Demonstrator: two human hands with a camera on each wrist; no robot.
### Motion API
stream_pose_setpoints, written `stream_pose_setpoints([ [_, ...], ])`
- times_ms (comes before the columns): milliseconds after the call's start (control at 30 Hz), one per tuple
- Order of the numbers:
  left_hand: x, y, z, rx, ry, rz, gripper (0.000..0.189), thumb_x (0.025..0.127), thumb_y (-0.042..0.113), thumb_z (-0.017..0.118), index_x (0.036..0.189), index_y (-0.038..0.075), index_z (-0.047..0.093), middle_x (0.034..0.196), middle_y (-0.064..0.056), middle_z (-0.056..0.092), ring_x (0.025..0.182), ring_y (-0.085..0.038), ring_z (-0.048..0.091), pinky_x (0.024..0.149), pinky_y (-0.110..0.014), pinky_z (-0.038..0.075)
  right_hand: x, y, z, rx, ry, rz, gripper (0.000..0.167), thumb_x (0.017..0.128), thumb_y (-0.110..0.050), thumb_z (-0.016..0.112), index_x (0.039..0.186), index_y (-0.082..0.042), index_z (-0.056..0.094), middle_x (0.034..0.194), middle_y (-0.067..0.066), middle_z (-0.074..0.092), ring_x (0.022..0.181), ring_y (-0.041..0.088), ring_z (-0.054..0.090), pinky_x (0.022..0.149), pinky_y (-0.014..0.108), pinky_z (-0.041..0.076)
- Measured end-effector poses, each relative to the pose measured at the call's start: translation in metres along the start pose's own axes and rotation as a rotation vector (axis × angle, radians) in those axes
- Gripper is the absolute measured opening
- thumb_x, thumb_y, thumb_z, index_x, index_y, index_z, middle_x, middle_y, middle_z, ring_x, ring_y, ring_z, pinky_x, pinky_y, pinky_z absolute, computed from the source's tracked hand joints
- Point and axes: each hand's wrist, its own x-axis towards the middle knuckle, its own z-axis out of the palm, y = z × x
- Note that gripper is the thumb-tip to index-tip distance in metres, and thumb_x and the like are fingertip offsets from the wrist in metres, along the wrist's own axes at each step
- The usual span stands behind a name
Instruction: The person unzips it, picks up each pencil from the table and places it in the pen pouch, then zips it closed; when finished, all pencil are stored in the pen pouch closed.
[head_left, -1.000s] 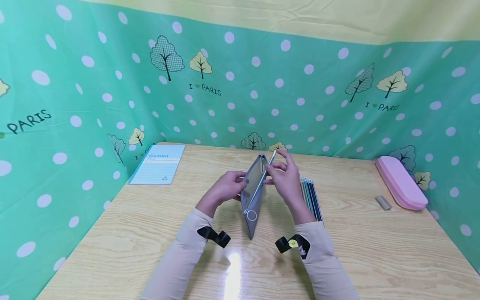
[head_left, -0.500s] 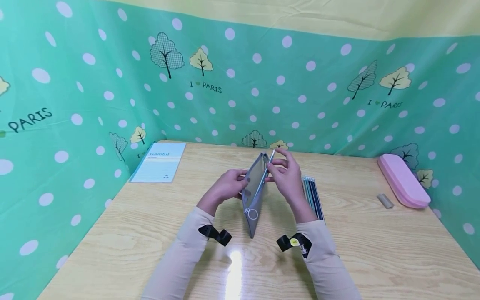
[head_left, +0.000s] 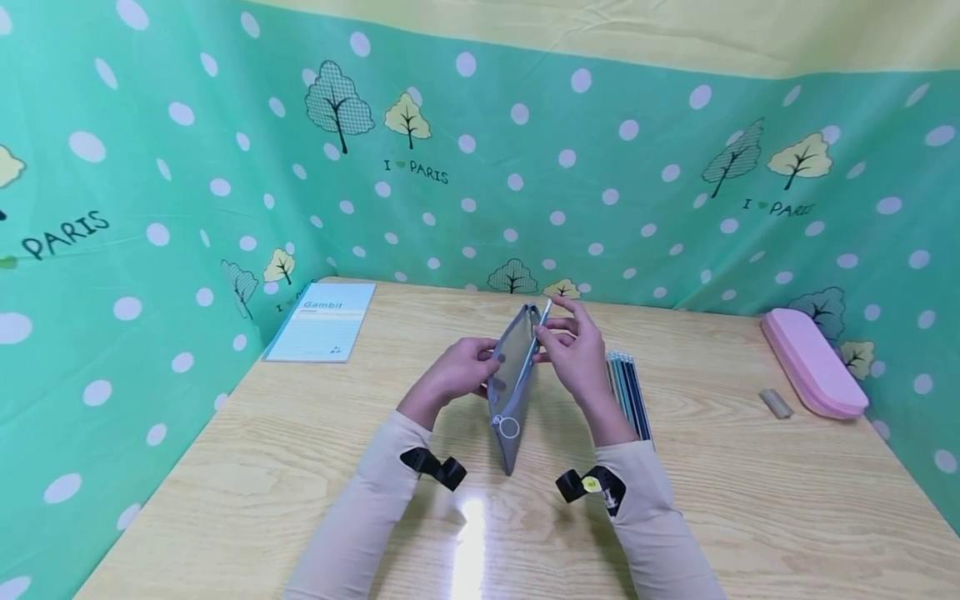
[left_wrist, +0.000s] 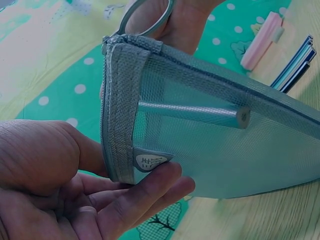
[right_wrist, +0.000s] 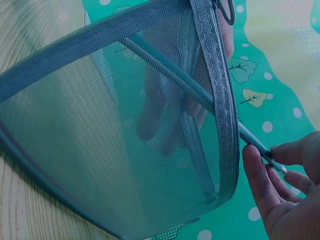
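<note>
A grey mesh zip pouch point(head_left: 516, 375) stands tilted on its narrow end in the head view, its zipped side apart, with a ring pull point(head_left: 509, 427) near the lower end. My left hand point(head_left: 459, 371) grips the pouch's rim, thumb on one side and fingers on the other. Between thumb and fingers, my right hand point(head_left: 573, 350) pinches a light blue pencil point(head_left: 531, 358) near its white-tipped end. Through the mesh, the pencil's far part point(right_wrist: 170, 72) shows inside the pouch, and its flat end point(left_wrist: 243, 118) appears in the left wrist view.
Several pencils point(head_left: 628, 392) in blue and dark shades lie side by side right of the right wrist. A grey eraser point(head_left: 776, 403) and a pink pencil case point(head_left: 813, 362) sit farther right. A light blue notebook point(head_left: 321, 323) lies at the back left of the wooden table point(head_left: 225, 500).
The pencil's lower part, which showed across the pouch's opening, now sits lower inside the pouch. Both hands keep their holds, and the head view has shifted slightly.
</note>
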Motion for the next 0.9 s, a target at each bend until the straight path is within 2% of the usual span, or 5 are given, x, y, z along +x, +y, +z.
stream_pose_setpoints([
  [267,0.0013,-0.0009,0.0004,0.021,0.004,0.004,0.046,0.105,0.003,0.047,0.150,-0.010,0.045,0.134,-0.028,0.064,0.107,-0.039,0.072,0.078,-0.040,0.066,0.0003,0.0012,-0.0005,-0.003,0.002,-0.012,0.052,0.099,0.004,0.062,0.149,-0.006,0.051,0.121,0.024,0.063,0.081,0.011,0.068,0.072,0.030,0.066],
  [500,0.0006,-0.0020,0.0002,0.015,0.008,0.014,0.046,0.104,0.000,0.046,0.149,-0.011,0.044,0.134,-0.030,0.064,0.104,-0.040,0.072,0.077,-0.040,0.066,0.0001,0.0023,-0.0018,0.026,0.011,-0.038,0.043,0.101,0.004,0.059,0.143,-0.002,0.056,0.123,0.031,0.061,0.088,0.027,0.070,0.070,0.026,0.065],
  [600,-0.0002,-0.0014,-0.0001,0.015,0.008,0.016,0.047,0.104,0.000,0.046,0.149,-0.011,0.044,0.134,-0.030,0.064,0.105,-0.040,0.072,0.077,-0.040,0.066,-0.0007,0.0004,-0.0023,0.017,0.016,-0.032,0.040,0.102,0.001,0.059,0.141,-0.002,0.058,0.123,0.030,0.061,0.092,0.031,0.070,0.070,0.026,0.065],
  [900,-0.0009,-0.0014,-0.0007,0.013,0.008,0.011,0.047,0.105,0.000,0.046,0.150,-0.012,0.043,0.134,-0.029,0.064,0.106,-0.040,0.072,0.078,-0.040,0.066,-0.0010,-0.0006,-0.0018,-0.002,0.001,-0.006,0.034,0.103,-0.003,0.057,0.137,-0.001,0.061,0.119,0.027,0.062,0.082,0.016,0.068,0.070,0.027,0.065],
])
